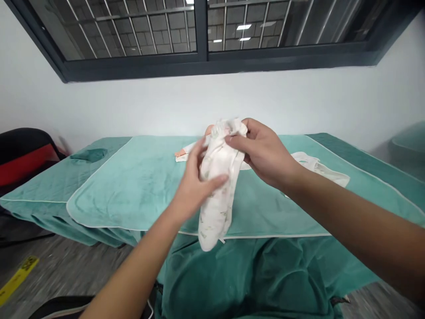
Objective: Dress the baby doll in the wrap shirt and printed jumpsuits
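Note:
A small white printed baby garment (pixel 217 195) hangs in the air above a teal-covered bed. My right hand (pixel 262 150) pinches its top edge, fingers closed on the cloth. My left hand (pixel 195 181) grips the garment's middle from the left, thumb pressed on the fabric. Behind the garment lies a baby doll (pixel 186 150), mostly hidden, with one arm and part of its head showing. Another white cloth (pixel 318 168) lies on the towel to the right of the doll.
A light teal towel (pixel 133 186) with white piping is spread over the darker teal bed cover (pixel 259 274). A folded teal cloth (pixel 89 155) sits at the bed's far left. A black and red chair (pixel 23 155) stands left. White wall and dark window behind.

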Tool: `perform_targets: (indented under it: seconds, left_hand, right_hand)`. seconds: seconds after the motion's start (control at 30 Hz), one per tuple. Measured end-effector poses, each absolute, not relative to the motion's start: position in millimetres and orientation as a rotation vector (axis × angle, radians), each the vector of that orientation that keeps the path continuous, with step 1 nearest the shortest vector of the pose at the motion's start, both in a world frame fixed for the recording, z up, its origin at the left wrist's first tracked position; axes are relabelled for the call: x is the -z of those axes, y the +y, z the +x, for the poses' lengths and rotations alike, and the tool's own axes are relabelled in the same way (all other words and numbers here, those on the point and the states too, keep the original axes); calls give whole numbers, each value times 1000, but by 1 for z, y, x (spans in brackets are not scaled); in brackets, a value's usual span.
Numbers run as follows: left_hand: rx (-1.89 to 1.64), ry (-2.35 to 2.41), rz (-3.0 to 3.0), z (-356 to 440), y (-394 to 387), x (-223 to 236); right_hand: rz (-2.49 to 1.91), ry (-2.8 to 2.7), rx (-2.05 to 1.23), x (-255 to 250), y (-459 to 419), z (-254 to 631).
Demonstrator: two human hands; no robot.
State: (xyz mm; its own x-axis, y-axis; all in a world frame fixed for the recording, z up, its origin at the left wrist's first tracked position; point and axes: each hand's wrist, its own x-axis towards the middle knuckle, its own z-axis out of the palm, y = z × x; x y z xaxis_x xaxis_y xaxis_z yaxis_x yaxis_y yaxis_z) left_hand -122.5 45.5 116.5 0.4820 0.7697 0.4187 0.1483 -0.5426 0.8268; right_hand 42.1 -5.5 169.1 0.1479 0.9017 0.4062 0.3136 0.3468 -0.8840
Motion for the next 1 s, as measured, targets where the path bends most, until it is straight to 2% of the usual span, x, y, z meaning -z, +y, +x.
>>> perform_targets:
  seconds: [0.1,0.13,0.23,0.33,0.47,0.53,0.6,0.73,0.83,1.0]
  left_hand:
    - [-711,840,1845,-129,37,-66]
    - [-702,860,1838,-131,34,-53]
    - [-1062,940,1971,-140,29,-36]
    - [-1460,964,1995,-147,36,-47]
    - [-1534,1128,1718,-143,76,-56]
    - [-1531,1295,1576,-136,107,-43]
    - [-1387,1440,1562,-127,139,-24]
    - [-831,1491,1972,-107,184,1]
    - [-740,1340,2020,-89,203,-5]
    - [-591,1083,1656,-55,232,-13]
  right_hand:
    - [-1088,-1237,-628,-165,13,46]
    - [-1080,-1187,-629,-161,22,49]
    - [-1173,-1061,-671,-131,51,58]
    - [-1398,-1220,-877,-87,67,59]
    - [-1403,-1892,-1485,-50,63,53]
    - [-1367,-1934,-1569,-48,65,57]
    - [-1423,-1772,-1377,-51,77,70]
    - [-1501,-1461,-778,-47,128,115]
    - [-1660,-1379,-408,-33,178,157]
    - [-1902,-1390,-287,-14,264,216]
